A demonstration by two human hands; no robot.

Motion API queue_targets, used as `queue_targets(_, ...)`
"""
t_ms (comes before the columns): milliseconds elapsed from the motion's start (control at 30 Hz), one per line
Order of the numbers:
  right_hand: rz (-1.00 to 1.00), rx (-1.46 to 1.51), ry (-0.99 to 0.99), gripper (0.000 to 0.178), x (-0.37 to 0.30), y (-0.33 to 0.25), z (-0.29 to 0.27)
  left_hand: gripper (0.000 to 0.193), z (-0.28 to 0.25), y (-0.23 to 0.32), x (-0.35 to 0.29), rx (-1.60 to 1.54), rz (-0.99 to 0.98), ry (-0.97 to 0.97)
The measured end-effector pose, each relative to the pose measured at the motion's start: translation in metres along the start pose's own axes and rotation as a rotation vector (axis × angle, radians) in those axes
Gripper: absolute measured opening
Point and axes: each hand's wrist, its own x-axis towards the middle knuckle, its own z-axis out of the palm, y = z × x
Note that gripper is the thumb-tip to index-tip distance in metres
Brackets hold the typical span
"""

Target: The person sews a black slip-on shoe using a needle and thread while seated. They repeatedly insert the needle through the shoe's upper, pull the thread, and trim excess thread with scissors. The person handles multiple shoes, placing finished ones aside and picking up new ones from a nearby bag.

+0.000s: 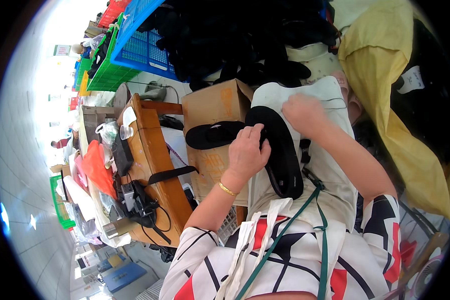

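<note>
Across my lap, on a white apron (335, 150), lies a black slipper (284, 167) with its sole lengthwise toward me. My left hand (248, 151), a gold bracelet at its wrist, grips the slipper's left edge with fingers and thumb pressed together. Just right of the slipper's far end, my right hand (305, 114) hovers over the apron, smeared by motion; its fingers look curled, but whether they hold anything is not visible. A second black slipper (212, 135) rests on a cardboard box (205, 105) beside my left hand.
Beyond my knees is a big pile of black slippers (245, 35), next to a blue crate (145, 47) and a green crate (107, 65). A wooden table (155, 175) with cords and bags stands at left. Yellow cloth (380, 65) drapes on the right.
</note>
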Motion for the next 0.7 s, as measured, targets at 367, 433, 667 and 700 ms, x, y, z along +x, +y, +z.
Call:
queue_targets(367, 0.942, 1.804, 0.064, 0.028, 0.021, -0.060, 0.021, 0.041, 0.023, -0.010, -0.008, -0.014, -0.119, -0.007)
queue_targets(433, 0.885, 1.786, 0.075, 0.026, 0.011, -0.066, 0.013, 0.039, 0.027, -0.014, -0.009, 0.013, -0.101, 0.007)
queue_targets(667, 0.828, 1.820, 0.271, 0.021, -0.016, -0.089, -0.012, 0.036, 0.027, -0.011, -0.006, -0.065, 0.039, 0.059)
queue_targets(700, 0.744, 1.839, 0.290, 0.021, -0.014, -0.087, -0.015, 0.037, 0.023, -0.010, -0.001, -0.058, 0.062, 0.050)
